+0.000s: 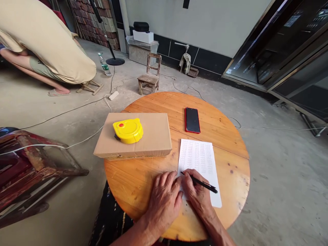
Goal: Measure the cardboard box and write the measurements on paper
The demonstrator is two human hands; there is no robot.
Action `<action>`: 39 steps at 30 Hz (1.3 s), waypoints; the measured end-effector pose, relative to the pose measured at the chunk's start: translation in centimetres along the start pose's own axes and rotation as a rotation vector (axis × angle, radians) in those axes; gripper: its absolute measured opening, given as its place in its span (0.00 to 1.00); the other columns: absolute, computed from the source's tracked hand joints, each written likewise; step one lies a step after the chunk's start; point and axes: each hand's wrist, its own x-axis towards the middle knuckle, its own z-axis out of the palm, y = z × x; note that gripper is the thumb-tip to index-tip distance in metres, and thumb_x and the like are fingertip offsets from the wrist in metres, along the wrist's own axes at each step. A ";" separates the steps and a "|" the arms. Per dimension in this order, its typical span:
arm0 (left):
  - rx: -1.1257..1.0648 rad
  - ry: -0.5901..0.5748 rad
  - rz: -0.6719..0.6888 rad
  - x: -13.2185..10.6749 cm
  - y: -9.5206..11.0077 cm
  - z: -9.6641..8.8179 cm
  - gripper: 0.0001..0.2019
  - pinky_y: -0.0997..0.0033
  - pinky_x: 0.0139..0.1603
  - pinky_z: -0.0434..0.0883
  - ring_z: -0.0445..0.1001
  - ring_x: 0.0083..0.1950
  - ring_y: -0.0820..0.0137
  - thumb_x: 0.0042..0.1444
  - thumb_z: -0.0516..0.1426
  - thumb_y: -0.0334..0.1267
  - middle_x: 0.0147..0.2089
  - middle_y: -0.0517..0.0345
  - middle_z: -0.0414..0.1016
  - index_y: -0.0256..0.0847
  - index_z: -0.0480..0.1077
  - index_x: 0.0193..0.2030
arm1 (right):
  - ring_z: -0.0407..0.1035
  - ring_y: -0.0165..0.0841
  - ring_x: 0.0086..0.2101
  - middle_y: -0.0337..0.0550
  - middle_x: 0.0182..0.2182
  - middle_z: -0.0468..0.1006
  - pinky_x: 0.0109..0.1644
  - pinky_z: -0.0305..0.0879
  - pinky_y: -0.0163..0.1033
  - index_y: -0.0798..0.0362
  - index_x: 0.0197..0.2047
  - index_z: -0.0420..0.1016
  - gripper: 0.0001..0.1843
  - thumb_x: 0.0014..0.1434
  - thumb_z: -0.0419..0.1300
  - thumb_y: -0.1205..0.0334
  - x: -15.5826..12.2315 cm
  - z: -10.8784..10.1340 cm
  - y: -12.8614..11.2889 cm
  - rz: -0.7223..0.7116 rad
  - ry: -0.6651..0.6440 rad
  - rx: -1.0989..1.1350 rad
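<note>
My right hand (197,191) grips a black pen (205,185), its tip on the lower left part of a white sheet of paper (214,184). Rows of small writing cover the sheet's upper part. My left hand (165,194) lies flat with fingers stretched, on the wooden table beside the paper's left edge. Beyond that hand sits a closed cardboard box (156,133) with a yellow tape measure (129,131) on top. A phone (192,120) in a red case lies face up past the sheet.
The round table (230,157) has its edge close to my forearms. A person (48,44) crouches on a low stool at the left. A small wooden chair (149,78), a water bottle (104,65) and a power strip (113,95) with cables are on the floor.
</note>
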 end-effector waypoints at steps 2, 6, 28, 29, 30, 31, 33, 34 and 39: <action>0.004 -0.004 -0.004 0.0 0.0 -0.1 0.20 0.53 0.59 0.67 0.68 0.58 0.59 0.59 0.56 0.29 0.59 0.52 0.72 0.43 0.69 0.59 | 0.65 0.32 0.25 0.39 0.25 0.75 0.28 0.62 0.36 0.53 0.34 0.76 0.14 0.67 0.54 0.57 0.0 0.0 0.0 -0.001 -0.002 -0.002; -0.003 -0.013 0.000 0.1 0.1 -0.2 0.20 0.53 0.59 0.67 0.68 0.57 0.58 0.60 0.56 0.29 0.58 0.52 0.72 0.43 0.69 0.59 | 0.65 0.31 0.24 0.39 0.24 0.74 0.28 0.61 0.36 0.53 0.34 0.76 0.14 0.67 0.54 0.57 -0.1 0.1 0.0 -0.003 -0.008 -0.007; -0.023 -0.051 -0.030 0.1 0.1 -0.3 0.17 0.49 0.60 0.66 0.67 0.59 0.56 0.59 0.57 0.29 0.60 0.51 0.72 0.41 0.70 0.55 | 0.69 0.33 0.28 0.39 0.26 0.77 0.33 0.66 0.35 0.52 0.33 0.75 0.14 0.66 0.54 0.56 -0.2 -0.2 0.4 0.041 0.056 0.062; -0.022 -0.052 -0.032 0.1 0.1 -0.3 0.17 0.49 0.60 0.65 0.67 0.59 0.56 0.59 0.57 0.28 0.60 0.51 0.72 0.41 0.70 0.55 | 0.70 0.33 0.28 0.40 0.26 0.77 0.34 0.67 0.35 0.52 0.33 0.75 0.14 0.66 0.54 0.56 -0.2 -0.3 0.4 0.044 0.074 0.068; -0.021 -0.053 -0.034 0.0 0.1 -0.3 0.17 0.49 0.60 0.65 0.66 0.59 0.56 0.59 0.57 0.28 0.60 0.51 0.72 0.41 0.70 0.55 | 0.70 0.33 0.29 0.40 0.27 0.78 0.34 0.67 0.35 0.52 0.33 0.75 0.14 0.66 0.54 0.56 -0.2 -0.3 0.4 0.048 0.089 0.072; -0.021 -0.052 -0.036 0.1 0.1 -0.2 0.17 0.49 0.60 0.65 0.66 0.59 0.56 0.59 0.57 0.28 0.60 0.51 0.72 0.41 0.70 0.55 | 0.70 0.33 0.29 0.40 0.27 0.78 0.34 0.67 0.35 0.52 0.33 0.75 0.14 0.66 0.54 0.56 -0.2 -0.3 0.4 0.053 0.100 0.075; -0.020 -0.049 -0.030 0.1 0.1 -0.2 0.19 0.50 0.59 0.65 0.67 0.59 0.56 0.59 0.57 0.28 0.60 0.52 0.72 0.41 0.69 0.56 | 0.70 0.34 0.28 0.40 0.26 0.78 0.33 0.67 0.35 0.52 0.34 0.75 0.14 0.66 0.54 0.56 -0.2 -0.3 0.4 0.058 0.108 0.077; -0.017 -0.046 -0.022 0.1 0.1 -0.2 0.19 0.50 0.59 0.66 0.67 0.58 0.57 0.59 0.57 0.29 0.60 0.52 0.72 0.42 0.68 0.57 | 0.70 0.34 0.28 0.41 0.26 0.78 0.32 0.67 0.35 0.52 0.34 0.75 0.14 0.66 0.54 0.56 -0.2 -0.2 0.5 0.059 0.107 0.077; 0.011 -0.024 0.013 0.1 0.0 0.0 0.19 0.51 0.58 0.66 0.67 0.58 0.56 0.59 0.57 0.29 0.59 0.50 0.72 0.41 0.68 0.57 | 0.70 0.35 0.29 0.43 0.27 0.79 0.30 0.65 0.36 0.53 0.34 0.76 0.14 0.66 0.55 0.56 -0.3 -0.1 0.6 0.054 0.087 0.067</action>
